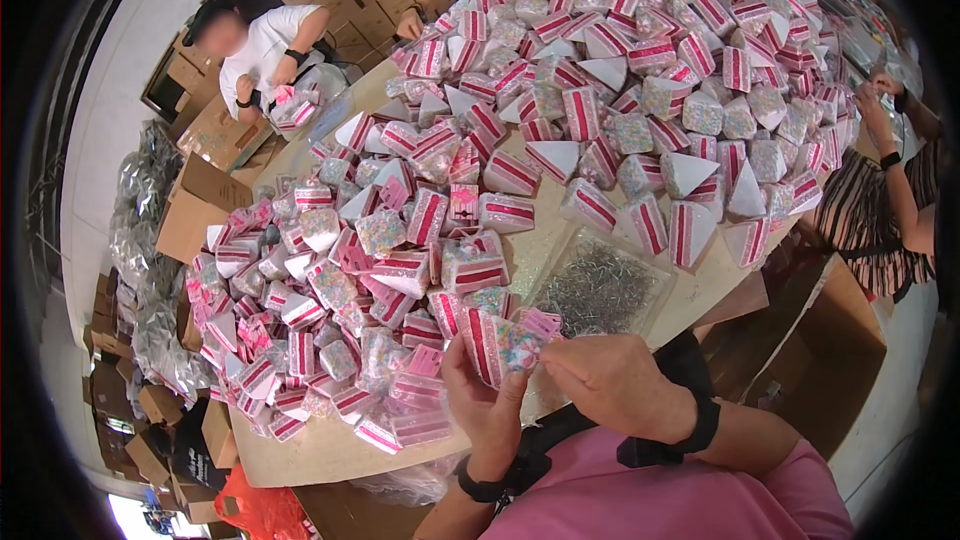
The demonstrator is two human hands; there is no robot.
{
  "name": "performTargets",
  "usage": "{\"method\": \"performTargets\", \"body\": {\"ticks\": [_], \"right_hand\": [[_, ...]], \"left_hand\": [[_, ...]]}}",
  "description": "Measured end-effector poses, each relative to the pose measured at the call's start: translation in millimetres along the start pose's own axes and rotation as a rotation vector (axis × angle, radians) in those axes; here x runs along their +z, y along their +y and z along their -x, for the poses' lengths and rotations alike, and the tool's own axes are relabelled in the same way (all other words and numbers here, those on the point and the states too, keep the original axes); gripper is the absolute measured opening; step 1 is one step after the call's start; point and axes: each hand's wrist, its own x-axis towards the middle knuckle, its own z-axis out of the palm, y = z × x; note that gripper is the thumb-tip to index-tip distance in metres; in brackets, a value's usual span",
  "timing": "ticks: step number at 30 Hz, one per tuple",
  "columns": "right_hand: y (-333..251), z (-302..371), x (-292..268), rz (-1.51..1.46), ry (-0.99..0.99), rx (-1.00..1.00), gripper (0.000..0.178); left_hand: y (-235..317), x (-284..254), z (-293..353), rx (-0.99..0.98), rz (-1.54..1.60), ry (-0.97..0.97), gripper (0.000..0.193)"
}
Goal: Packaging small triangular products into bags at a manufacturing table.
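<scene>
Left: open carton (205,208), contents unclear to you. Next, slice pile (300,315), pink tags among it. Your left hand (485,405) pinches slice (482,345) between thumb and fingers; long axis near upright, top leaning left. Pink tag (541,323) by slice's right side. Your right hand (615,385) just right of slice, fingertips pressed together; can't tell on what. Beyond it, tray (656,285) of pins (592,285), nearer right hand. Far right: open box (835,315).
</scene>
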Motion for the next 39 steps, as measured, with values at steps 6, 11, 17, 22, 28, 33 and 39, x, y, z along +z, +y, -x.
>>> {"method": "performTargets", "body": {"ticks": [6, 11, 17, 22, 28, 33, 39], "right_hand": [[2, -2, -2, -0.031, -0.004, -0.002, 0.008], [6, -2, -1, -0.171, -0.03, 0.133, 0.008], [8, -2, 1, -0.162, -0.016, 0.154, 0.009], [5, 0, 3, -0.035, 0.001, 0.106, 0.007], [9, 1, 8, -0.192, 0.032, 0.164, 0.011], [10, -1, 9, -0.286, 0.039, 0.227, 0.014], [12, -1, 8, -0.228, -0.009, 0.248, 0.013]], "left_hand": [[-2, -6, -1, 0.199, -0.3, -0.046, 0.071], [-1, -4, -2, 0.099, -0.181, -0.027, 0.071], [-3, -1, -2, 0.08, -0.152, -0.019, 0.07], [-4, -2, -2, 0.115, -0.221, -0.026, 0.071], [-5, -5, -1, 0.128, -0.247, -0.023, 0.073], [-10, -9, -1, 0.203, -0.348, -0.032, 0.08], [-5, -3, -1, 0.158, -0.262, -0.039, 0.078]]}}
